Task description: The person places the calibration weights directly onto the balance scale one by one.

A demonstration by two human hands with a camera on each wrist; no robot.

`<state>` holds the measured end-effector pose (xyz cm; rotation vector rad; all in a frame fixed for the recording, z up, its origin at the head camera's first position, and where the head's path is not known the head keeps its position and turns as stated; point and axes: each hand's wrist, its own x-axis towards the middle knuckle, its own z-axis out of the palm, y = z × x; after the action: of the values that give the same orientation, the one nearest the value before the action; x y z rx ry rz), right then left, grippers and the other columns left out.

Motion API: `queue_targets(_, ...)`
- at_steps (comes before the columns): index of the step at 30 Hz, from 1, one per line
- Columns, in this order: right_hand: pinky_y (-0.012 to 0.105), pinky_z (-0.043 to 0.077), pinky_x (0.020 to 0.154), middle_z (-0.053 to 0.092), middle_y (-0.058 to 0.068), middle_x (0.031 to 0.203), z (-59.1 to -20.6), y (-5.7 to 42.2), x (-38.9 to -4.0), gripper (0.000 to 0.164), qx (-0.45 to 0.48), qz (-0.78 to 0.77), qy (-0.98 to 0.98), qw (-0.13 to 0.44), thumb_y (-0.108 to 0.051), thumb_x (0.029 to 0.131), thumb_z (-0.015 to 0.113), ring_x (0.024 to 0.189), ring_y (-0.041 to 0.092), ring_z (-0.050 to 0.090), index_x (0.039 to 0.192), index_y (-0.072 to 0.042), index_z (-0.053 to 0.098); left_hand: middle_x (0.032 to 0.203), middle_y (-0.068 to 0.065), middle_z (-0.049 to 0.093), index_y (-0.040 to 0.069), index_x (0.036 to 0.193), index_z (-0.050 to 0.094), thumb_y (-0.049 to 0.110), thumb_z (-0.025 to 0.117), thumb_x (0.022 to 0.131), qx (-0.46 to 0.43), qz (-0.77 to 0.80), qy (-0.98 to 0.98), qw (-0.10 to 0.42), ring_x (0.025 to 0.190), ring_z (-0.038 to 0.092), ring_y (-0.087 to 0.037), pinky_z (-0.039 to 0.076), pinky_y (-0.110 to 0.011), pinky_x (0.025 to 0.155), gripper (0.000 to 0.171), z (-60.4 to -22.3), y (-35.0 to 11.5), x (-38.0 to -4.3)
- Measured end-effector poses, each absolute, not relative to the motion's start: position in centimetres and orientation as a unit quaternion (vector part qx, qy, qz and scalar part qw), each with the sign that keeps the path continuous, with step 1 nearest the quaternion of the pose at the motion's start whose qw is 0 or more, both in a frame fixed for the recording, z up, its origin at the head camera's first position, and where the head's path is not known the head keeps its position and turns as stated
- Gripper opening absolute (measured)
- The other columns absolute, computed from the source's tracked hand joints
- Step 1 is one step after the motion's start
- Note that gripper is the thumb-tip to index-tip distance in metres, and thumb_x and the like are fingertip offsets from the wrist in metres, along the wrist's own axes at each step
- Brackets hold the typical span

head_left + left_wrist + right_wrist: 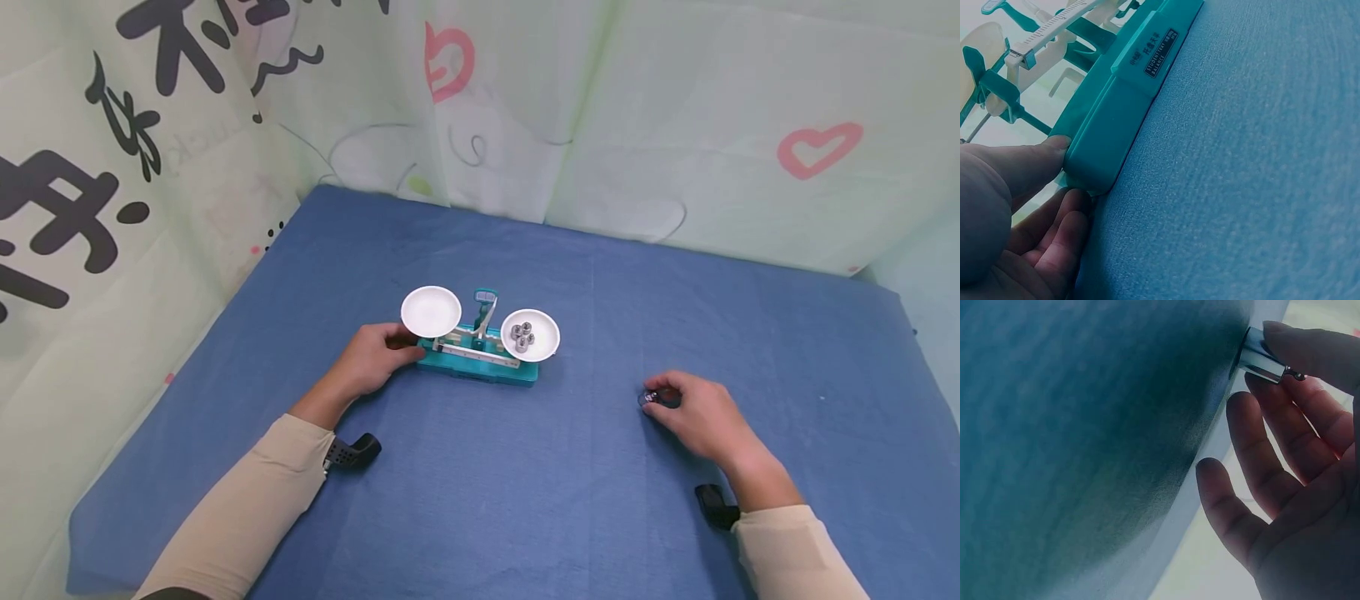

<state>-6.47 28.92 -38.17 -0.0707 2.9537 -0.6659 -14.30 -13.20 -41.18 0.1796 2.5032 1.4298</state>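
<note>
A teal balance scale (pixel 477 369) stands on the blue cloth, with an empty white left pan (pixel 431 312) and a white right pan (pixel 546 337). Several small metal weights (pixel 522 342) sit together in the right pan. My left hand (pixel 369 360) holds the left end of the scale's base, its thumb on the upper edge and its fingers curled by the end. Off to the right of the scale, my right hand (pixel 699 414) pinches a shiny cylindrical weight (pixel 1260 357) with a small knob, between thumb and fingertips, at the cloth.
Blue cloth (pixel 480 500) covers the table. A pale curtain (pixel 675 108) with printed hearts hangs along the back, and another with dark lettering (pixel 67 200) along the left. A black wrist camera (pixel 356 451) sticks out from the left sleeve, a similar one (pixel 716 506) from the right.
</note>
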Motion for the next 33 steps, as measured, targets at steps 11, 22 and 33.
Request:
queue_targets(11, 0.051, 0.049, 0.074, 0.068, 0.017, 0.096, -38.2, 29.0, -6.5, 0.020, -0.022, -0.220, 0.974, 0.043, -0.012, 0.090, 0.074, 0.087, 0.033, 0.062, 0.106, 0.000, 0.068, 0.115, -0.016, 0.070, -0.003, 0.120, 0.068, 0.017, 0.073, 0.092, 0.062, 0.489, 0.861, 0.123, 0.109, 0.063, -0.030, 0.048, -0.044, 0.095, 0.035, -41.3, -13.2, -14.3)
queue_targets(22, 0.053, 0.049, 0.077, 0.070, 0.014, 0.100, -35.5, 27.1, -7.3, 0.020, -0.080, -0.234, 0.969, -0.028, -0.012, 0.091, 0.075, 0.095, 0.035, 0.062, 0.109, -0.003, 0.071, 0.114, -0.016, 0.070, -0.003, 0.119, 0.069, 0.017, 0.073, 0.092, 0.069, 0.491, 0.860, 0.117, 0.108, 0.064, -0.030, 0.049, -0.044, 0.094, 0.034, -41.3, -13.3, -14.3)
queue_targets(33, 0.050, 0.051, 0.079, 0.071, 0.010, 0.100, -31.8, 22.2, -9.7, 0.019, -0.179, -0.247, 0.948, -0.086, -0.009, 0.089, 0.076, 0.094, 0.030, 0.065, 0.107, -0.003, 0.073, 0.117, -0.015, 0.069, -0.001, 0.122, 0.068, 0.018, 0.072, 0.093, 0.061, 0.487, 0.862, 0.127, 0.110, 0.063, -0.029, 0.049, -0.044, 0.096, 0.036, -41.1, -13.1, -14.3)
